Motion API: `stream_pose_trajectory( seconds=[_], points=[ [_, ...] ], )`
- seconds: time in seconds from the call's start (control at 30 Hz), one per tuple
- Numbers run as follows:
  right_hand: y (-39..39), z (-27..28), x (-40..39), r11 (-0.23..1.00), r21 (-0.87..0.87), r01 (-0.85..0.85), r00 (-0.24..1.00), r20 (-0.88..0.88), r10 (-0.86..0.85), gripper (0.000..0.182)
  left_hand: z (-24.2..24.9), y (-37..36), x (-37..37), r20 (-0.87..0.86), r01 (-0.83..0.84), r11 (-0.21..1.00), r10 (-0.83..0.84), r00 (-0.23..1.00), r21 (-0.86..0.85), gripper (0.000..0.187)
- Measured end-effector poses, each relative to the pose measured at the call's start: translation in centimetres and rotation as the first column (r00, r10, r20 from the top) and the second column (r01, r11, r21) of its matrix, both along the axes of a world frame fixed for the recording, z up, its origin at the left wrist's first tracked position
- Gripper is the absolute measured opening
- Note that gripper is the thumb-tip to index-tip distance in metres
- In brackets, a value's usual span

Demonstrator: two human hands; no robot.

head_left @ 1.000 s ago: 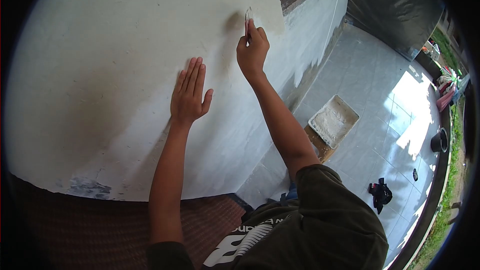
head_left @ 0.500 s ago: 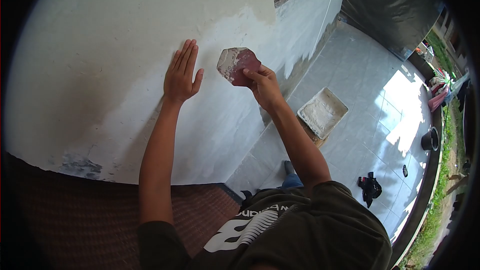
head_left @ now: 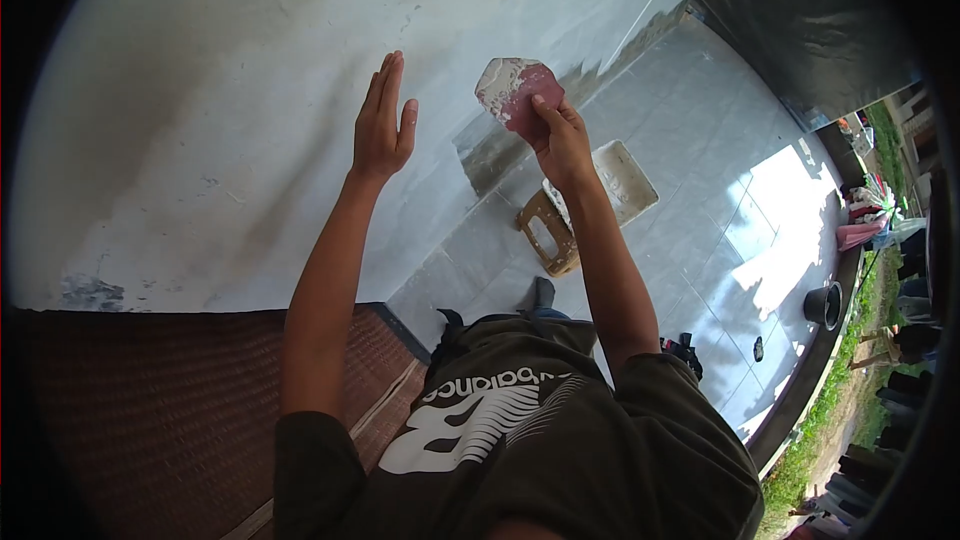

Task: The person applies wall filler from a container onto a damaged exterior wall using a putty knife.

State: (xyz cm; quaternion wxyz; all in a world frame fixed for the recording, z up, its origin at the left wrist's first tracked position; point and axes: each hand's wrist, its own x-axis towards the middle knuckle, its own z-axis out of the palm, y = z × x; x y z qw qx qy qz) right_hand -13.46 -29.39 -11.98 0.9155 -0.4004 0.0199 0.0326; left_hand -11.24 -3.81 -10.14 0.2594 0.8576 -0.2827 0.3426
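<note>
My left hand (head_left: 382,125) is raised in front of the pale wall (head_left: 250,90), its fingers stretched out and nothing in it. Whether it touches the wall I cannot tell. My right hand (head_left: 562,140) grips a flat, many-sided reddish scraper (head_left: 535,105) by its lower right edge, thumb on the near face. White plaster coats the scraper's left and upper part. Beyond my right forearm, a white tray (head_left: 628,183) smeared with plaster is partly hidden by the hand and arm.
A yellowish-brown stool (head_left: 548,232) stands on grey floor tiles (head_left: 690,140) by the tray. A woven brown mat (head_left: 180,390) lies at lower left. To the right are a dark bucket (head_left: 822,306), a black item (head_left: 683,354) and a low ledge (head_left: 800,403).
The view has swung toward the floor, showing more of the stool. My right hand and the scraper have shifted right and up in view; my left hand has turned more edge-on.
</note>
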Motion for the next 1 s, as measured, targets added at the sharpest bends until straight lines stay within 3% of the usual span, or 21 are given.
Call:
stream_pose_trajectory(
  seconds=[0.23, 0.3, 0.47, 0.67, 0.73, 0.87, 0.93, 1.0],
  points=[
    [-8.1, -5.8, 1.3, 0.999, -0.031, 0.031, 0.996, -0.078, -0.034, 0.029, -6.1, -9.2, 1.7, -0.225, 0.024, 0.992, -0.052, 0.973, -0.122, 0.052],
    [-10.1, -8.0, 1.1, 0.993, -0.117, 0.028, 0.996, -0.085, -0.038, 0.032, -7.9, -11.1, 1.5, -0.276, 0.028, 0.991, -0.063, 0.959, -0.128, 0.052],
    [-14.0, -12.6, 0.4, 0.992, -0.12, 0.036, 0.977, -0.205, -0.06, 0.034, -11.9, -14.4, 0.9, -0.406, 0.024, 0.99, -0.079, 0.911, -0.14, 0.053],
    [-17.8, -20.1, -1.0, 0.928, -0.373, -0.01, 0.936, -0.33, -0.122, 0.031, -18.1, -16.2, -0.6, -0.547, 0.023, 0.984, -0.118, 0.829, -0.178, 0.054],
    [-18.8, -23.8, -1.4, 0.783, -0.622, 0.001, 0.952, -0.238, -0.191, 0.032, -20.4, -16.6, -1.1, -0.606, 0.016, 0.981, -0.133, 0.785, -0.196, 0.054],
    [-20.4, -29.9, -2.1, 0.69, -0.723, 0.029, 0.917, -0.255, -0.305, 0.028, -25.3, -17.3, -1.9, -0.679, 0.012, 0.98, -0.145, 0.72, -0.197, 0.054],
    [-21.2, -32.2, -2.1, 0.507, -0.861, -0.043, 0.922, -0.229, -0.311, 0.029, -27.7, -17.6, -1.9, -0.692, 0.003, 0.98, -0.144, 0.708, -0.2, 0.054],
    [-21.6, -34.2, -2.0, 0.449, -0.888, -0.094, 0.914, -0.257, -0.316, 0.028, -29.9, -18.0, -1.8, -0.712, -0.006, 0.977, -0.151, 0.686, -0.213, 0.054]
  ],
)
